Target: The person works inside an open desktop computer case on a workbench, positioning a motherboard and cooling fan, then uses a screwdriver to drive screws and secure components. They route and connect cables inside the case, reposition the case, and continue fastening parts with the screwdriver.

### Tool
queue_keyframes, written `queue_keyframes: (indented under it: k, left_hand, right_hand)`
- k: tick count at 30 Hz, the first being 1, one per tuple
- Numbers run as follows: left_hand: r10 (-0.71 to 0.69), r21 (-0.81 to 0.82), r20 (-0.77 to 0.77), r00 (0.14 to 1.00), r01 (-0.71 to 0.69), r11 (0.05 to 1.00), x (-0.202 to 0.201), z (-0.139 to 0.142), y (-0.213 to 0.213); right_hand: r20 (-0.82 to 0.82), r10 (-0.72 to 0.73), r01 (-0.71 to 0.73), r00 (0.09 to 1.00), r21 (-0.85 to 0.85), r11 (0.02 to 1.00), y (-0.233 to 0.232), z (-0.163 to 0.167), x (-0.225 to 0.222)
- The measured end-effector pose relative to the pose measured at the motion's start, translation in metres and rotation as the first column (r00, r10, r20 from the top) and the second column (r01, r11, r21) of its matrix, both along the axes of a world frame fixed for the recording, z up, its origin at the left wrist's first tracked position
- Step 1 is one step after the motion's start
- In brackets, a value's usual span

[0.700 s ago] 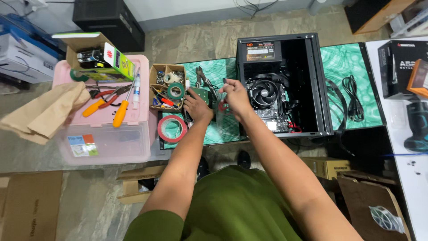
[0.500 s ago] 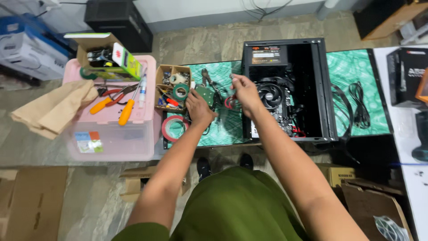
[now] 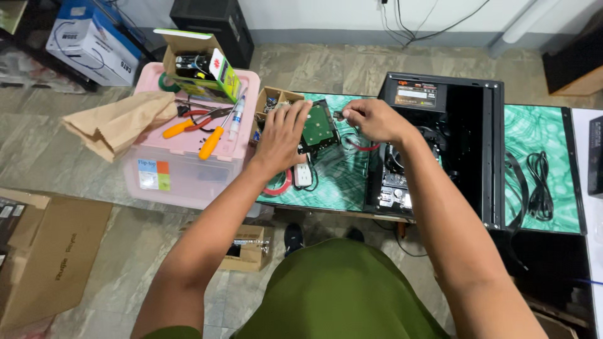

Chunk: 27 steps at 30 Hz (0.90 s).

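Note:
My left hand (image 3: 284,139) rests on a hard drive (image 3: 318,127) with a green circuit board facing up, lying on the green-patterned table (image 3: 336,182). My right hand (image 3: 372,119) pinches a small dark connector on a red cable (image 3: 358,145) just right of the drive. An open black computer case (image 3: 465,144) lies on its side to the right, with a fan and board inside.
A pink plastic bin (image 3: 182,163) at left carries pliers, an orange screwdriver (image 3: 212,142), a brown paper bag (image 3: 116,122) and an open carton. A small box of parts sits by the drive. Red tape roll, black cables (image 3: 540,182), cardboard boxes on the floor.
My head has moved closer, so everything looks larger. My left hand has spread flat over the drive, and my right hand has shifted toward the drive's right edge with the connector.

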<state>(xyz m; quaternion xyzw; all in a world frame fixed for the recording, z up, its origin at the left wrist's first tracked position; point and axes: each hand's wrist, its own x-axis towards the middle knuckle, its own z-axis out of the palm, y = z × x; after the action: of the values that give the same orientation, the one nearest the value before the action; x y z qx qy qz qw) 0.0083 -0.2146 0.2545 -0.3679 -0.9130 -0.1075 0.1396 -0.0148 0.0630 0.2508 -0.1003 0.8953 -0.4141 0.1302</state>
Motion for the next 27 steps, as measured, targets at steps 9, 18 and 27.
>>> queue_keyframes:
  k: [9,18,27]
  left_hand:
    - [-0.061,-0.006,0.031,0.998,0.062,0.998,-0.010,0.016,-0.037]
    - [-0.139,0.069,0.153,0.978,0.129,0.989,-0.017,0.031,-0.037]
    - [-0.205,0.092,0.216,0.955,0.189,0.978,-0.014,0.041,-0.018]
  right_hand:
    - [-0.030,0.020,-0.025,0.999,-0.173,0.985,-0.035,0.023,0.001]
    - [-0.339,0.040,-0.012,0.940,0.084,0.996,-0.045,0.050,0.018]
    - [-0.373,-0.021,0.058,0.927,0.089,0.994,-0.023,0.053,0.037]
